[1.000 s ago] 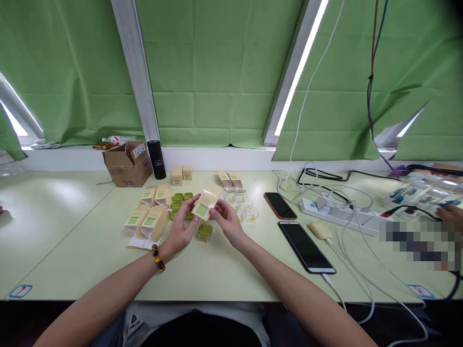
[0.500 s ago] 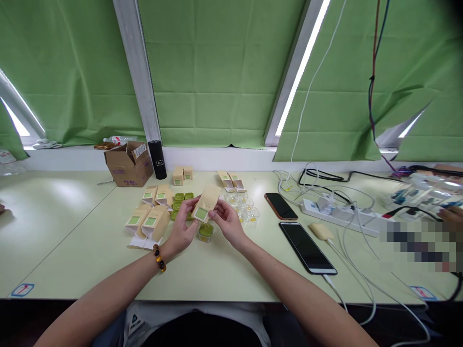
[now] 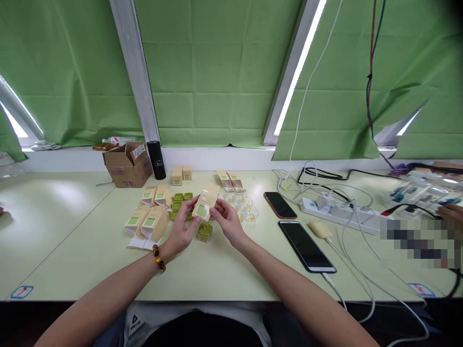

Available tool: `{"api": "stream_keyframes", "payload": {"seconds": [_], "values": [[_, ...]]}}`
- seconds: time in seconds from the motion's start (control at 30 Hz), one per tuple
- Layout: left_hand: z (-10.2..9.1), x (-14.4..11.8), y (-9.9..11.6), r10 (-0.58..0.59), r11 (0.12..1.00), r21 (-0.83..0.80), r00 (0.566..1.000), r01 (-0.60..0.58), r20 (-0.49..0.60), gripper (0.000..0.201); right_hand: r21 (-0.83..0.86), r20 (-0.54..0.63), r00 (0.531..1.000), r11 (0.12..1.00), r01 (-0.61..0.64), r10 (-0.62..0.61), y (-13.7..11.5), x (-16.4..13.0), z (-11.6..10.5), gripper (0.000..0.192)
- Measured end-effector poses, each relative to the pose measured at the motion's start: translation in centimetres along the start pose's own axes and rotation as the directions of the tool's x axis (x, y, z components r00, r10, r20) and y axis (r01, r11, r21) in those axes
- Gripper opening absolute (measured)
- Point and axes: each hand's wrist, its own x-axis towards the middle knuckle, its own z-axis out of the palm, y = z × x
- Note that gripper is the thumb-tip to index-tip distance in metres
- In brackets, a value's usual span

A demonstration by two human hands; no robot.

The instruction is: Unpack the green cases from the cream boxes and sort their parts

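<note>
Both hands hold one small tan carton with a green square window (image 3: 205,202) above the table. My left hand (image 3: 181,226), with a bead bracelet at the wrist, grips its lower left side. My right hand (image 3: 227,222) pinches its right edge. Directly below the carton a small green jar (image 3: 205,232) stands on the table. Left of my hands lie several more tan cartons (image 3: 148,222). Behind the carton sit green jars (image 3: 183,197) and clear lids (image 3: 246,209).
A brown cardboard box (image 3: 126,166) and a black cylinder (image 3: 156,160) stand at the back left. Two phones (image 3: 306,246) lie to the right, by a white power strip (image 3: 340,214) with tangled cables. Another person's hand (image 3: 450,212) is at the far right edge.
The carton has shifted slightly between my fingers and sits a little more upright. Both hands stay in the same place above the green jar.
</note>
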Motion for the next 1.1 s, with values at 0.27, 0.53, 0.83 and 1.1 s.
{"api": "stream_keyframes", "payload": {"seconds": [0.27, 0.53, 0.83, 1.1], "values": [[-0.2, 0.0, -0.4, 0.009, 1.000, -0.028, 0.999, -0.009, 0.030, 0.055, -0.006, -0.003, 1.000, 1.000, -0.004, 0.004, -0.3, -0.1, 0.2, 0.056], [-0.2, -0.2, -0.4, -0.001, 1.000, -0.028, 0.998, 0.003, 0.062, 0.062, -0.032, -0.024, 1.000, 0.999, -0.017, 0.017, -0.7, -0.1, 0.4, 0.059], [-0.5, -0.4, -0.3, 0.010, 0.990, 0.138, 0.997, -0.020, 0.079, 0.074, 0.026, -0.067, 0.994, 0.996, -0.082, 0.083, -0.6, 0.1, 0.0, 0.058], [0.0, -0.3, -0.3, 0.027, 0.979, 0.201, 0.999, -0.020, -0.034, 0.055, 0.032, -0.078, 0.993, 0.996, -0.087, 0.090, -1.0, -0.1, 0.5, 0.059]]}}
